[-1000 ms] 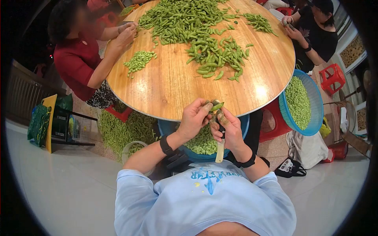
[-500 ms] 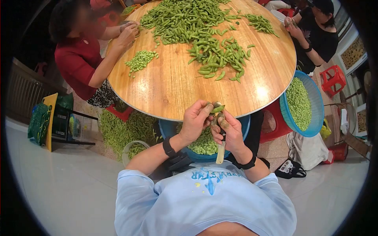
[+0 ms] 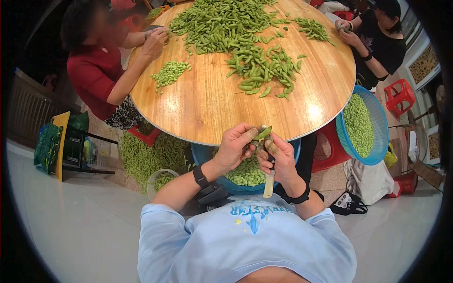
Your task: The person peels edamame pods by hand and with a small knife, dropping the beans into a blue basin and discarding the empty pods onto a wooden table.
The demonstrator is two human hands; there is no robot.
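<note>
Between my two hands is a green bean pod (image 3: 264, 133), at the near edge of the round wooden table (image 3: 198, 104). My left hand (image 3: 237, 146) pinches it from the left with thumb and fingers. My right hand (image 3: 279, 158) is closed around a small tool with a dark handle and a pale lower end (image 3: 269, 185), its fingertips touching the pod's right side. The tool's upper end is hidden by the fingers. Below the hands is a blue basin (image 3: 236, 187) holding shelled green beans (image 3: 245, 173).
Pods (image 3: 222, 28) are heaped on the table, with shelled beans (image 3: 171, 73) at left. Persons sit at left (image 3: 94, 80) and right (image 3: 382, 47). A blue basket (image 3: 383, 141) of beans stands at right. More pods (image 3: 146, 160) lie on the floor.
The pod between my hands has tilted more upright. My right hand and the tool have shifted slightly right and down. The person at right has lowered their hands.
</note>
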